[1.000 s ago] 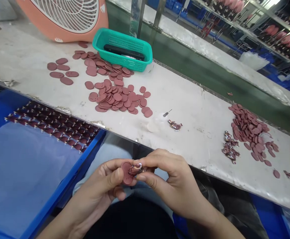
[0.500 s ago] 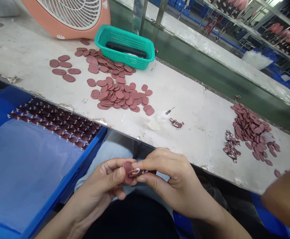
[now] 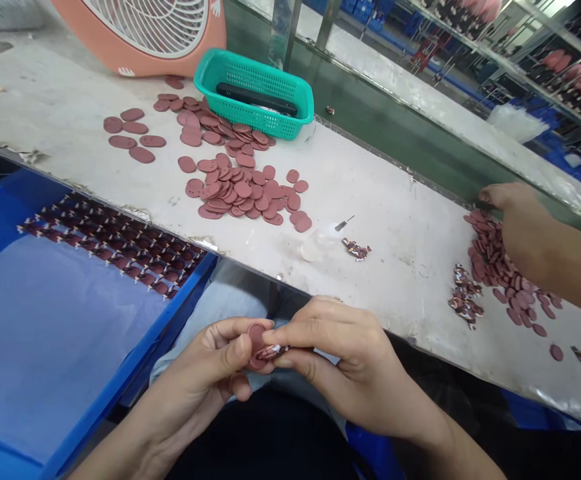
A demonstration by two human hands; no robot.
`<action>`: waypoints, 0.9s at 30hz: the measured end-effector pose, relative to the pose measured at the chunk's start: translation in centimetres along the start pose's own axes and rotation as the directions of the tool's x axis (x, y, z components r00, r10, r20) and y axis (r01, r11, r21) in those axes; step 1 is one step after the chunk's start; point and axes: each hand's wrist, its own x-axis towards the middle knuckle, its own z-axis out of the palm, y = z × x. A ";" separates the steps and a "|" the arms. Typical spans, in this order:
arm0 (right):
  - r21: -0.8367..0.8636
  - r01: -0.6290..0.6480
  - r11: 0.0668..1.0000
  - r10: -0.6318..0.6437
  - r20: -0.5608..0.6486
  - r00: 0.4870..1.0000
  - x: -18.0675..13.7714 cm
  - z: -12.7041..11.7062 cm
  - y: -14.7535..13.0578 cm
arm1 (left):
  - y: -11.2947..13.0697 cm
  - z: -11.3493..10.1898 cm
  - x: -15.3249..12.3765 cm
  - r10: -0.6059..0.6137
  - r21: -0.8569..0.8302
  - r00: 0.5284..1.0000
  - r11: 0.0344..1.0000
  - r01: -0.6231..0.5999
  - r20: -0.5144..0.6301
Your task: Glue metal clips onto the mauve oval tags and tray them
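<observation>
Low in the view, over my lap, my left hand (image 3: 209, 375) pinches a maroon oval piece (image 3: 256, 338) between thumb and fingers. My right hand (image 3: 343, 363) is closed on a small patterned piece (image 3: 276, 351) and presses it against the oval. The two hands touch at the fingertips, just below the front edge of the white worktable (image 3: 380, 207).
Maroon ovals lie in a heap (image 3: 243, 190) mid-table and another heap (image 3: 503, 263) at right, where another person's hand (image 3: 513, 217) reaches. A teal basket (image 3: 255, 100) and an orange fan (image 3: 155, 30) stand at the back. A blue tray (image 3: 45, 320) at left holds rows of assembled pieces (image 3: 115, 243).
Another person's arm has come in from the right and now reaches over the right-hand heap. My hands stay together on the pieces with little movement.
</observation>
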 end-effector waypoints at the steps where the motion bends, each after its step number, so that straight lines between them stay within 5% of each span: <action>1: -0.001 0.006 1.000 -0.006 -0.003 1.000 0.0 0.0 0.0 | 0.1 0.1 0.0 0.003 -0.002 1.000 1.000 -0.003 -0.005; 12: -0.043 0.033 0.999 -0.034 -0.024 0.999 -0.1 0.3 0.4 | -0.5 0.2 0.2 0.030 0.000 0.999 1.000 -0.030 -0.041; 27: -0.091 0.182 0.979 -0.191 -0.108 0.976 -1.6 1.0 -0.3 | -0.9 0.6 -1.2 0.126 0.068 0.989 0.989 -0.131 0.074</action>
